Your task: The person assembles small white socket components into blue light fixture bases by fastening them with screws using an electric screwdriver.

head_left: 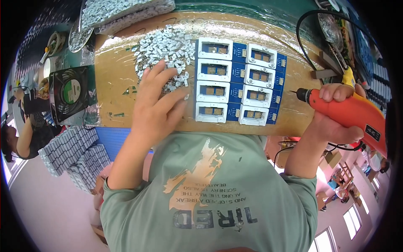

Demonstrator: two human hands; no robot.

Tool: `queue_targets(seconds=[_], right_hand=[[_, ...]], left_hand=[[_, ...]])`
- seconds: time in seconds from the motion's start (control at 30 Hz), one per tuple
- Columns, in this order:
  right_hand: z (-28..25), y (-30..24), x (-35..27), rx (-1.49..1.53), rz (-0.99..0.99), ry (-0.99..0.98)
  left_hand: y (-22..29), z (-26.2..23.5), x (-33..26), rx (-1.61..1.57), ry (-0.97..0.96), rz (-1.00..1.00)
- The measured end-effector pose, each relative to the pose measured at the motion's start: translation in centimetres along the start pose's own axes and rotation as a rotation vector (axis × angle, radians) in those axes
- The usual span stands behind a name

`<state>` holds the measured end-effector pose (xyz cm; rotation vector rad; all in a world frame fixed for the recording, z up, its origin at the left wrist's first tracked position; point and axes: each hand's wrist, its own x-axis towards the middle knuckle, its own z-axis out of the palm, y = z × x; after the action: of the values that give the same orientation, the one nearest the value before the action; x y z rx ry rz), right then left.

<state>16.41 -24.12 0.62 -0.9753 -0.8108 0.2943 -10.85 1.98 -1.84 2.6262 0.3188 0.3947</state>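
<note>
My left hand (155,103) reaches over a heap of small white plastic parts with metal pieces (168,44), its fingers spread and the tips among the near parts. A small pale spot shows at the thumb tip; I cannot tell whether it is the nail or a part. My right hand (331,107) is wrapped round an orange electric screwdriver (357,110), whose bit points left. Between the hands lie blue circuit boards (236,80) in a block, carrying white rectangular frames (214,70) in two columns. Some frames in the right column have screws in them. The bit is held apart from the boards.
A black fan (69,93) stands at the left of the brown work board (113,71). A bag of white parts (126,12) lies at the far left. At the far right are a black cable (299,29) and a yellow-handled tool (348,77). Stacked white pieces (71,147) sit lower left, near another person.
</note>
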Motion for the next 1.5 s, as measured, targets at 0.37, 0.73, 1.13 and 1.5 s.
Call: queue_targets(seconds=[0.37, 0.73, 1.13, 1.5], right_hand=[[-0.5, -0.1, 0.2, -0.065, 0.05, -0.005], [-0.3, -0.1, 0.3, -0.061, 0.028, -0.047], [0.1, 0.0, 0.2, -0.028, 0.002, 0.002], [-0.2, -0.1, 0.2, -0.049, 0.025, -0.037]], left_hand=[[-0.4, 0.1, -0.7, 0.031, 0.037, -0.044], [-0.6, -0.2, -1.4, 0.065, 0.112, -0.073], [-0.1, -0.6, -1.4, 0.021, 0.051, -0.116], [-0.2, -0.7, -2.0, 0.022, 0.075, -0.156]])
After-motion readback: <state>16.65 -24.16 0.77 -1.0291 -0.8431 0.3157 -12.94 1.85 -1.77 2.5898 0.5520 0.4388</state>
